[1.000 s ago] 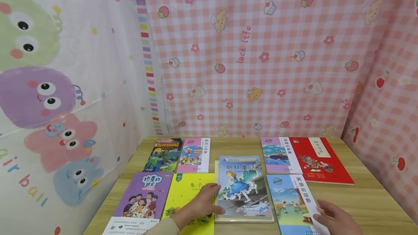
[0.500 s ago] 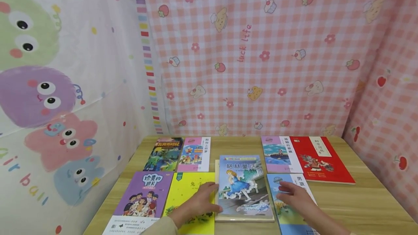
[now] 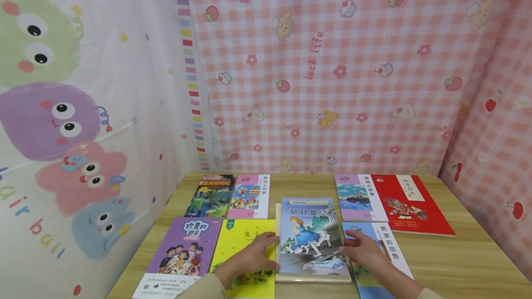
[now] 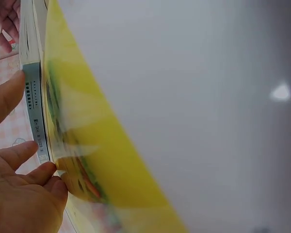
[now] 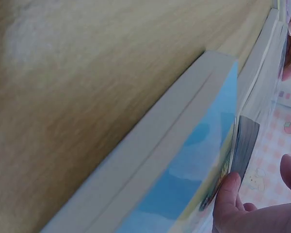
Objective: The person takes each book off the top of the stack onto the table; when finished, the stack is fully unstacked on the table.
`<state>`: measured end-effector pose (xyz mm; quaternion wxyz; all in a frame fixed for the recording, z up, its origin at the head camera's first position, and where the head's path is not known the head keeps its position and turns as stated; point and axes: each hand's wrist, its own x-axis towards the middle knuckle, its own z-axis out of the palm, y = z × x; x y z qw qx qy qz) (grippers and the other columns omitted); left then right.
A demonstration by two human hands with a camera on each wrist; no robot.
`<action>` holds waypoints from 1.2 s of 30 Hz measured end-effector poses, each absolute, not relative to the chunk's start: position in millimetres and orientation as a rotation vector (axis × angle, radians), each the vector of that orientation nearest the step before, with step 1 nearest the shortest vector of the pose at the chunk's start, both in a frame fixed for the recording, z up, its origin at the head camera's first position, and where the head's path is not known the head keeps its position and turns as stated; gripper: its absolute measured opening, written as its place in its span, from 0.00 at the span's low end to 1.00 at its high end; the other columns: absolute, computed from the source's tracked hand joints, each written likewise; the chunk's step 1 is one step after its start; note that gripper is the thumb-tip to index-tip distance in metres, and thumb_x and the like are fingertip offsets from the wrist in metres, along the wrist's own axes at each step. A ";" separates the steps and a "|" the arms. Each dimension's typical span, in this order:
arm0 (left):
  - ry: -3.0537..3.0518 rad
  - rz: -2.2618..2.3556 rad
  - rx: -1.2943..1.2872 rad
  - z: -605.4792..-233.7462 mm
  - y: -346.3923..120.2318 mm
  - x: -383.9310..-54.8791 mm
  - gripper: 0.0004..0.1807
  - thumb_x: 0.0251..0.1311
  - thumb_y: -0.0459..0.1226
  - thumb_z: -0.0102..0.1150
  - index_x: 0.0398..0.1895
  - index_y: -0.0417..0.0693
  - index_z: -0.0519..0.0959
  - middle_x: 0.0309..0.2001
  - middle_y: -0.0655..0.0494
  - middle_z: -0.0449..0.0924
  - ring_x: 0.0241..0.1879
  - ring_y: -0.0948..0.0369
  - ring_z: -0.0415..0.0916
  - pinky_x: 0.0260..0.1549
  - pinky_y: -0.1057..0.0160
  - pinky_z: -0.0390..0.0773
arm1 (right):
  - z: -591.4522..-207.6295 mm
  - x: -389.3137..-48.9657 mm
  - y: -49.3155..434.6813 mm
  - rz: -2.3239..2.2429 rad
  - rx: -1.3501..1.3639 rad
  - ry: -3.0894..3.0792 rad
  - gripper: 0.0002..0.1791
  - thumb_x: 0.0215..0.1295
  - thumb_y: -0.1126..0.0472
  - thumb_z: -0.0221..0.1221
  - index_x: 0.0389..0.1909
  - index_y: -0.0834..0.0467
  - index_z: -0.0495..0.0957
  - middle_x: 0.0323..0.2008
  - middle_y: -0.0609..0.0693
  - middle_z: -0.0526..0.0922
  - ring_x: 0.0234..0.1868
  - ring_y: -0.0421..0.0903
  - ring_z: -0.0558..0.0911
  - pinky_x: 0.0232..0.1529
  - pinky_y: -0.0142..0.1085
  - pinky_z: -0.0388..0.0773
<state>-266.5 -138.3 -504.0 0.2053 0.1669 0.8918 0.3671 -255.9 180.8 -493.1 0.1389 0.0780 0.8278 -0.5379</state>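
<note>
A blue paperback with a girl in a blue dress on its cover (image 3: 305, 239) lies on top of another book with a cream edge (image 3: 277, 220) at the table's front middle. My left hand (image 3: 251, 258) rests its fingertips and thumb along the left side of this stack, over a yellow book (image 3: 259, 287). Close up in the left wrist view, its fingers touch the printed spine (image 4: 35, 109). My right hand (image 3: 367, 254) reaches over a pale blue book (image 3: 371, 287), fingers at the stack's right edge. The thumbs and fingers of both hands are loosely spread.
Left of the yellow book lies a purple book (image 3: 183, 248). Behind them are a dinosaur-cover book (image 3: 209, 197) and a pink-and-white one (image 3: 249, 197). A lilac book (image 3: 355, 197) and a red book (image 3: 415, 206) lie at back right. Printed cloths (image 3: 316, 105) surround the wooden table (image 3: 461, 262).
My right hand has moved left from the pale blue book's right edge, across its cover, to the stack's right edge. The left hand has stayed at the stack's left side.
</note>
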 end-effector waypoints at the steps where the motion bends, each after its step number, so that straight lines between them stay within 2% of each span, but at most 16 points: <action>1: 2.482 1.024 0.468 -504.1 -138.6 -266.8 0.39 0.56 0.40 0.73 0.71 0.46 0.68 0.73 0.45 0.58 0.73 0.44 0.52 0.68 0.41 0.57 | -493.9 -256.2 180.2 -1.559 0.222 2.394 0.38 0.61 0.60 0.67 0.69 0.70 0.63 0.60 0.70 0.74 0.59 0.64 0.75 0.50 0.49 0.80; 9: 2.472 1.050 0.477 -508.1 -140.7 -268.8 0.39 0.56 0.40 0.73 0.71 0.44 0.67 0.73 0.45 0.57 0.73 0.43 0.50 0.69 0.41 0.56 | -495.4 -260.2 175.7 -1.554 0.190 2.397 0.38 0.62 0.64 0.66 0.68 0.73 0.61 0.61 0.72 0.72 0.61 0.66 0.73 0.52 0.50 0.79; 18: 2.502 1.030 0.454 -511.4 -136.2 -266.1 0.43 0.54 0.45 0.74 0.71 0.41 0.66 0.73 0.44 0.56 0.74 0.43 0.50 0.69 0.41 0.56 | -496.4 -261.8 174.1 -1.541 0.229 2.389 0.37 0.63 0.64 0.65 0.68 0.74 0.61 0.62 0.71 0.72 0.63 0.65 0.72 0.52 0.50 0.79; 26: 2.514 0.993 0.471 -511.6 -135.5 -265.2 0.43 0.54 0.45 0.74 0.71 0.40 0.66 0.73 0.44 0.57 0.73 0.44 0.51 0.68 0.42 0.57 | -494.0 -261.5 179.0 -1.654 0.243 2.285 0.38 0.66 0.62 0.62 0.71 0.72 0.57 0.65 0.72 0.67 0.64 0.67 0.70 0.56 0.57 0.74; 31: 2.520 0.983 0.454 -509.8 -135.2 -264.5 0.43 0.54 0.46 0.74 0.71 0.41 0.66 0.73 0.45 0.57 0.73 0.45 0.51 0.69 0.42 0.57 | -489.9 -265.9 178.3 -1.801 0.234 2.178 0.38 0.70 0.61 0.59 0.71 0.75 0.53 0.67 0.74 0.62 0.66 0.67 0.68 0.62 0.56 0.70; 36: 2.523 0.986 0.448 -509.1 -135.3 -264.1 0.43 0.54 0.45 0.74 0.71 0.42 0.66 0.73 0.45 0.56 0.74 0.45 0.50 0.69 0.42 0.56 | -485.9 -272.2 175.3 -1.822 0.231 2.117 0.37 0.71 0.59 0.58 0.70 0.76 0.55 0.65 0.72 0.66 0.61 0.62 0.74 0.61 0.54 0.72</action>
